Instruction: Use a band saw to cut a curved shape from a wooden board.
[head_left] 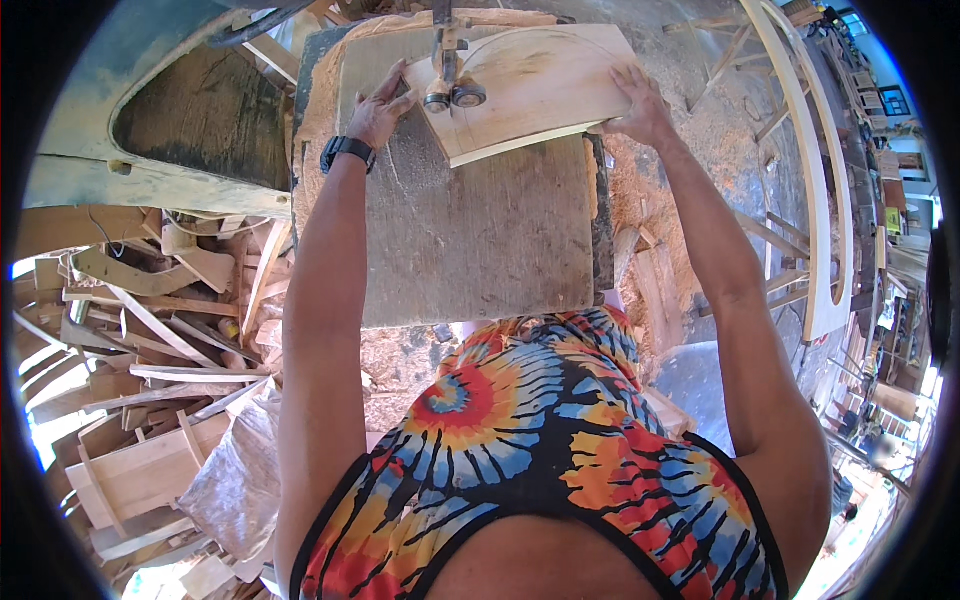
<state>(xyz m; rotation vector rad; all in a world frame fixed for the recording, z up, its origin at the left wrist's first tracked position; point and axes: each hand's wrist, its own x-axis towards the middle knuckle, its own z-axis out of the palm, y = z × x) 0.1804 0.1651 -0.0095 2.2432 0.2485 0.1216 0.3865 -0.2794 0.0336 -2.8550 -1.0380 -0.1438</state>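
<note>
Sawdust lay thick over the saw table [480, 240], where the left hand [380, 108] and right hand [640, 105] pressed flat, fingers spread, on the curved board [540, 85] beside the blade guide [445, 70], and a slip could have carried fingers into it.

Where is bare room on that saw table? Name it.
Free: the grey worn wooden table top, between the pale curved-edge wooden board and the person's tie-dye shirt. Crowded: around the metal blade guide, between left hand and right hand.
</note>
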